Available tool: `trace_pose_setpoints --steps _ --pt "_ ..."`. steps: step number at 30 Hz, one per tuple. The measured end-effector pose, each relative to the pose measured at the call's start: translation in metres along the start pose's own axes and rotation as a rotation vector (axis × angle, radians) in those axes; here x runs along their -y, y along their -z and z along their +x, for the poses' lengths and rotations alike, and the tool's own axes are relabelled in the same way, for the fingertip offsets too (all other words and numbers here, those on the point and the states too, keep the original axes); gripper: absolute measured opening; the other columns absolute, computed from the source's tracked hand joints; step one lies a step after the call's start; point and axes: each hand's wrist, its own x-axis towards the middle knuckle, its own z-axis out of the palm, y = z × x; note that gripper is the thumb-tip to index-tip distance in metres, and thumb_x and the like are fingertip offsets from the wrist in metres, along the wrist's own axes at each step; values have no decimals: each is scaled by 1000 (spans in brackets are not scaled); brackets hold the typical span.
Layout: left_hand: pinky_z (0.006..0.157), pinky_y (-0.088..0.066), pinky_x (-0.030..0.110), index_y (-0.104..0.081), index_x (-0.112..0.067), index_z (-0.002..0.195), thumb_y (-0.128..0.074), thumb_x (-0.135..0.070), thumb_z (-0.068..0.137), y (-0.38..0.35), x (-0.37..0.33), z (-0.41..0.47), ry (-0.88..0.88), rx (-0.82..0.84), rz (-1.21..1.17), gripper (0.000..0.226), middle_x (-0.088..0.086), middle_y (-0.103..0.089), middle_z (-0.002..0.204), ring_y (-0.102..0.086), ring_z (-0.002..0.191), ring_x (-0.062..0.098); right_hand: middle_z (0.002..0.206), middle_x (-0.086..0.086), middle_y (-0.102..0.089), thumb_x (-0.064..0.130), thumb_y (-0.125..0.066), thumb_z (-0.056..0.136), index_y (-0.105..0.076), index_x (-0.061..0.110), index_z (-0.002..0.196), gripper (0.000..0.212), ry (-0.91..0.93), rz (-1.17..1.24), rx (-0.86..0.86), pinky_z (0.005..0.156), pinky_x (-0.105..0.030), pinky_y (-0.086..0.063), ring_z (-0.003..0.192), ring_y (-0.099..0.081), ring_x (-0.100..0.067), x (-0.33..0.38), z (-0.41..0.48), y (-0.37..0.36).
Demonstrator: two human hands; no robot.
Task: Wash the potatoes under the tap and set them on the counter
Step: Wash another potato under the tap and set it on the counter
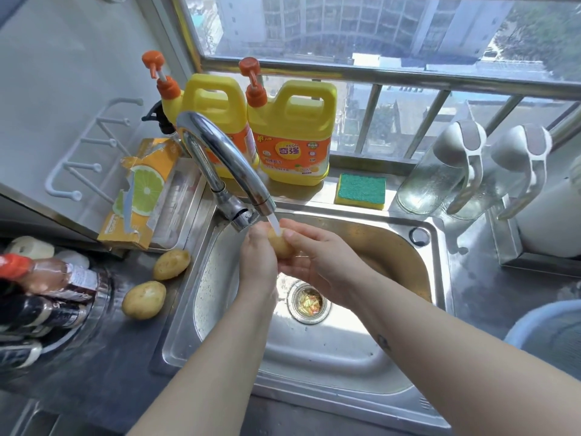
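Observation:
Both hands hold one small yellow potato over the steel sink, right under the chrome tap. Water runs from the spout onto the potato. My left hand wraps its left side and my right hand cups it from the right and below. Most of the potato is hidden by my fingers. Two more potatoes lie on the dark counter left of the sink: one close to the sink rim, the other nearer to me.
Two yellow detergent jugs and a green-and-yellow sponge stand behind the sink. A torn orange box lies in a tray at the left. Bottles crowd the left counter. Glass bottles stand at the right. The drain strainer holds scraps.

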Motion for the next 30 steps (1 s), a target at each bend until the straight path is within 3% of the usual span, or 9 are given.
trace_pose_setpoints --steps 3,6,10,14,18,20,22,26,30 --pt "98 -52 58 -67 -20 107 -39 -46 86 0 4 -3 -71 14 31 44 13 -71 111 -67 108 33 85 -6 -75 9 -67 94 -76 17 89 13 20 -30 -119 63 -25 -61 70 -69 -17 4 2 -6" --pt "98 -52 55 -56 -20 123 -37 -49 97 -1 13 -13 -174 99 125 43 8 -69 115 -66 108 23 77 -6 -71 12 -75 87 -78 10 93 8 51 -60 -239 51 -22 -52 56 -64 -11 3 5 -9" --pt "93 -55 49 -47 -19 130 -50 -56 86 -5 29 -24 -238 167 115 57 5 -67 118 -67 107 20 72 -4 -71 26 -68 94 -80 13 85 20 57 -98 -347 54 -24 -46 54 -59 -11 -3 7 -6" --pt "62 -54 39 -59 -19 103 -49 -41 85 -6 22 -13 -165 23 -34 31 12 -65 103 -64 88 27 80 -6 -67 26 -53 103 -76 14 108 26 102 -223 -296 53 -24 -43 54 -55 -13 -9 6 -2" --pt "54 -51 31 -65 -13 92 -44 -31 91 0 2 3 54 -52 -105 28 17 -68 88 -67 71 28 103 4 -72 18 -57 100 -56 26 142 43 228 -540 -12 68 -26 -54 78 -67 -10 -8 -1 5" --pt "45 -38 23 -62 -12 84 -42 -23 96 5 -5 6 130 -40 -54 26 8 -59 63 -53 42 15 93 20 -69 15 -65 94 -50 35 146 57 326 -839 19 72 -20 -51 71 -61 1 -8 -3 10" --pt "39 -29 19 -59 -11 85 -39 -23 99 9 -7 7 155 -17 -14 27 3 -49 53 -37 29 9 75 19 -63 21 -65 94 -49 42 142 55 424 -1050 -55 69 -25 -48 60 -52 -2 -12 -2 15" --pt "42 -36 19 -61 -13 97 -30 -37 108 8 0 0 124 82 0 41 -1 -57 56 -48 41 7 86 12 -65 46 -52 100 -46 33 131 33 406 -1006 -109 73 -34 -45 77 -59 -3 -19 3 10" --pt "85 -58 36 -51 -17 131 -31 -42 108 8 18 -11 -22 174 40 40 10 -68 115 -70 101 21 100 1 -70 61 -42 97 -52 25 117 42 277 -803 -212 89 -47 -54 94 -67 -19 -23 13 3"
